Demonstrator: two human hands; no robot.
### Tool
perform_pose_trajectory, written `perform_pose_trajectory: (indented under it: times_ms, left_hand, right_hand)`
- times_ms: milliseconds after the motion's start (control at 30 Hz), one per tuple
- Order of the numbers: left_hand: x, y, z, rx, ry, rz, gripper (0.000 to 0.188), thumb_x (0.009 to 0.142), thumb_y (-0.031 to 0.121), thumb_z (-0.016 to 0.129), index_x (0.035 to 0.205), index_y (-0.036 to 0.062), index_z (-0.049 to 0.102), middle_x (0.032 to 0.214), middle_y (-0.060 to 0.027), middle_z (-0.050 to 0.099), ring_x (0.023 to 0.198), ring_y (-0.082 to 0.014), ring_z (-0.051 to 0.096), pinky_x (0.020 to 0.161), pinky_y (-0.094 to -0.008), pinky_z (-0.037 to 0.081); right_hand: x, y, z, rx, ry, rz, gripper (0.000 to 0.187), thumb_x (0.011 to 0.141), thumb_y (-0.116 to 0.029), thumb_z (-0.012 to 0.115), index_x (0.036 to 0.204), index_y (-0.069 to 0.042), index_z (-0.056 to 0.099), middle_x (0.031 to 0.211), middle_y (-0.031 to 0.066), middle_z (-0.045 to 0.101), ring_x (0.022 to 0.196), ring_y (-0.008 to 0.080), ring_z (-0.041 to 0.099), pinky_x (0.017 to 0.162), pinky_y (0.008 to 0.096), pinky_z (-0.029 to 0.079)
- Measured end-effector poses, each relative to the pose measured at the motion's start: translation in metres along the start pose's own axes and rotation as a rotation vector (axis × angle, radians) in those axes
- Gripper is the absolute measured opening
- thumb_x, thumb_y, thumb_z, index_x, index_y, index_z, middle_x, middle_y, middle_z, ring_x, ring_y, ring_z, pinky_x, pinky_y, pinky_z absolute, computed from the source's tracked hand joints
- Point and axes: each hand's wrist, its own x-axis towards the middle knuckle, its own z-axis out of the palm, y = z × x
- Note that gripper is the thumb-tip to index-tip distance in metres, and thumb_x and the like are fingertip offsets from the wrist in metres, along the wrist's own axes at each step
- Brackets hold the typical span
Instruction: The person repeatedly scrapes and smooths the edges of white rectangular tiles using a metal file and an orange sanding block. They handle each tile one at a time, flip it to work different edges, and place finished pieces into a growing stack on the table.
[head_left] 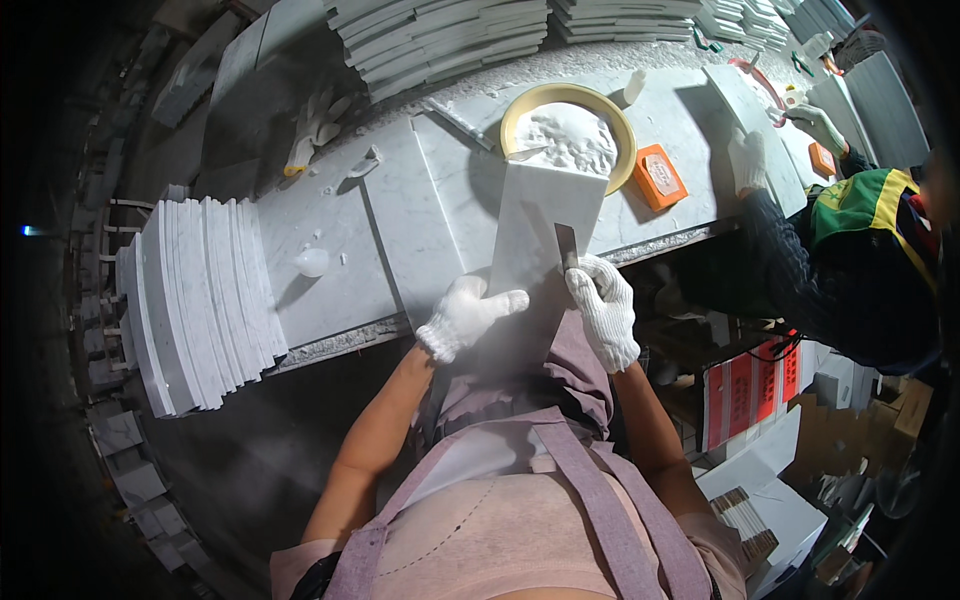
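A pale marble slab point(530, 235) lies lengthwise before me, its far end against the near side of a yellow bowl point(627, 150) and its near end over my lap. My left hand point(462, 318), in a white knit glove, grips the slab's left edge, thumb on top; its other fingers are partly hidden. In my gloved right hand point(605, 312), a flat metal scraper blade point(567, 245) is pinched between thumb and fingers, pointing away from me above the slab's right side. White paste or powder point(570, 135) fills much of the bowl, with a grey tool tip resting at its near edge.
An orange box point(660, 178) and a white bottle point(634, 87) stand right of and behind the bowl. Stacked slabs point(195, 300) stand at left; more line the back point(440, 40). At right, a co-worker's gloved hand point(747, 160) holds another slab. The worktable's front edge point(340, 342) is rough.
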Motion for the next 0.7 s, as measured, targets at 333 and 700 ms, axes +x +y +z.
perform_pose_trajectory:
  times_ms: [333,700]
  left_hand:
    - [0.002,0.007,0.009,0.349,0.149,-0.146,0.067,0.091,0.061,0.071,0.096,-0.0054,0.071,0.088,-0.0238,0.071,0.087,-0.0312,0.070,0.081,-0.0433,0.054]
    - [-0.021,0.011,-0.008,0.442,0.145,-0.247,0.074,0.089,0.064,0.072,0.074,-0.0077,0.061,0.069,-0.0223,0.059,0.064,-0.0300,0.054,0.067,-0.0483,0.048]
  right_hand:
    - [0.004,0.019,-0.004,-0.069,-0.010,0.103,0.027,0.102,-0.015,0.072,0.124,0.001,0.071,0.104,0.0069,0.075,0.093,0.0110,0.066,0.082,0.0268,0.054]
    - [0.011,0.024,0.016,0.012,-0.124,0.092,0.026,0.103,-0.022,0.073,0.119,-0.001,0.074,0.093,-0.0023,0.068,0.080,0.0042,0.057,0.069,0.0228,0.048]
